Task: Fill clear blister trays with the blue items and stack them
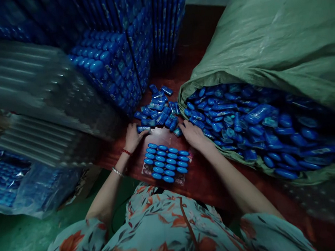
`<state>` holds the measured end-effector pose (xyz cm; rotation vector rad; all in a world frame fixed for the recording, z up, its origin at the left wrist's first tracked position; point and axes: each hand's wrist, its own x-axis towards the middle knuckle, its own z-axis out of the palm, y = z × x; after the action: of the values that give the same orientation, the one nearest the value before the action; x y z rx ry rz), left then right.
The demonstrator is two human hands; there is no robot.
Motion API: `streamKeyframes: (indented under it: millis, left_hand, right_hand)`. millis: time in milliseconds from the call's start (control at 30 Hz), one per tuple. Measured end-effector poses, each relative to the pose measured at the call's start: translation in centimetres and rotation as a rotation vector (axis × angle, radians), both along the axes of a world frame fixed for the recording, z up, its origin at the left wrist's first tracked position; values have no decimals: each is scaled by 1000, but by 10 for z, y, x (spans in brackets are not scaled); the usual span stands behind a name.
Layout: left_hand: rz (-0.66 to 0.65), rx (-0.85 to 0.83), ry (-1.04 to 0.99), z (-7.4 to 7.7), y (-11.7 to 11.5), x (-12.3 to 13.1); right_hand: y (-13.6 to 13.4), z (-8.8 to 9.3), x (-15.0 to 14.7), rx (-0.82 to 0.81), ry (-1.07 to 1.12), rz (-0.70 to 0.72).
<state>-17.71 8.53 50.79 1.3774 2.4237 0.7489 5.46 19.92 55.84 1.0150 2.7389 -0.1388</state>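
My left hand is at the far left of the tray, its thumb and fingers closed around a small blue wrapped container. Across from it, my right hand has its bent fingertips on another blue container at the edge of the pile. Between my forearms lies a clear plastic tray with rows of glossy blue oval containers standing in it. Just beyond my hands is a loose pile of blue containers on the reddish-brown table.
A large greenish woven sack lies on the right, its mouth open and full of blue containers. Tall stacks of packed blue containers rise at the back left. Stacked clear trays and a plastic-wrapped blue bundle stand at left.
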Motion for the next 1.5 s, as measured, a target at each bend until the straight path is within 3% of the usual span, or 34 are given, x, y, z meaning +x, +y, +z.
streamKeyframes:
  millis: [133, 333, 433, 500, 600, 667, 800, 900, 1000, 1267, 1367, 1500]
  left_hand:
    - [-68, 81, -18, -2, -22, 0]
    - [7, 314, -145, 14, -114, 11]
    - [52, 281, -157, 27, -155, 27]
    - [74, 258, -159, 32, -169, 41]
    - [42, 306, -119, 32, -167, 62]
    - [-80, 356, -66, 29, -159, 69]
    - [-319, 368, 83, 19, -150, 66]
    - [-452, 304, 132, 16, -150, 58]
    - [-590, 278, 176, 23, -148, 54]
    - [-830, 73, 350, 54, -126, 49]
    - [-894, 26, 360, 58, -122, 48]
    - [-832, 60, 357, 51, -126, 51]
  right_hand:
    - [-16, -3, 25, -95, 85, -32]
    - [-70, -23, 105, -299, 656, -428]
    - [-102, -17, 139, -419, 779, -540]
    - [-122, -9, 148, -483, 809, -549]
    - [-145, -1, 137, -513, 855, -519]
    - [-155, -3, 120, -462, 915, -460]
    - [-162, -19, 98, -258, 960, -186]
    - [-159, -23, 97, -116, 798, -7]
    - [-156, -14, 97, -26, 578, 100]
    - [-154, 30, 58, 39, 120, 160]
    - [-153, 33, 47, 18, 21, 180]
    - [-153, 27, 45, 11, -23, 185]
